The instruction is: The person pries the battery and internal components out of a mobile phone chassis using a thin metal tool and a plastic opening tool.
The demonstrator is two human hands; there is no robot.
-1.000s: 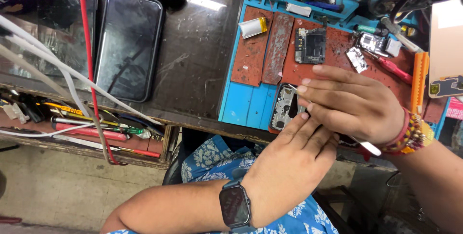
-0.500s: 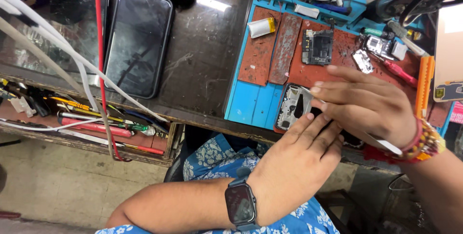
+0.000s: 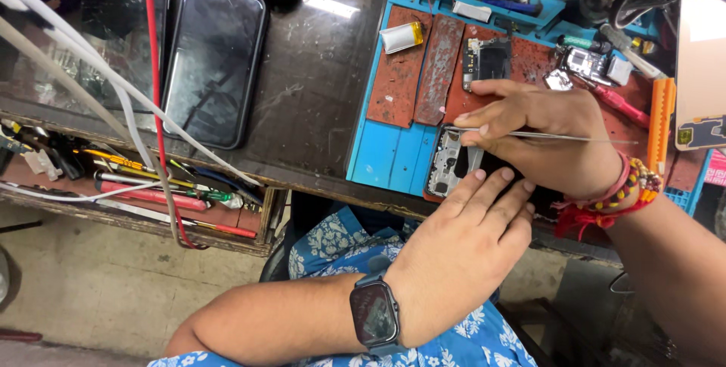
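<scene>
An opened phone body (image 3: 451,161) lies on the blue work mat (image 3: 393,157) at the table's near edge. My right hand (image 3: 552,134) hovers over it, pinching thin metal tweezers (image 3: 544,136) whose tip points left above the phone. My left hand (image 3: 463,244), with a dark watch (image 3: 375,312) on the wrist, rests flat against the phone's near edge, fingers together and holding nothing. Most of the phone is hidden under both hands.
A black phone (image 3: 214,62) lies screen up on the dark table. A small silver battery (image 3: 401,36), rust-red plates (image 3: 423,68) and a circuit board (image 3: 488,59) lie on the mat. An open drawer (image 3: 136,193) of tools sits lower left. White cables (image 3: 91,79) and a red one cross the left.
My right hand has drawn back a little and now shows the tweezers held level over the phone. My left hand stays pressed at the phone's near edge.
</scene>
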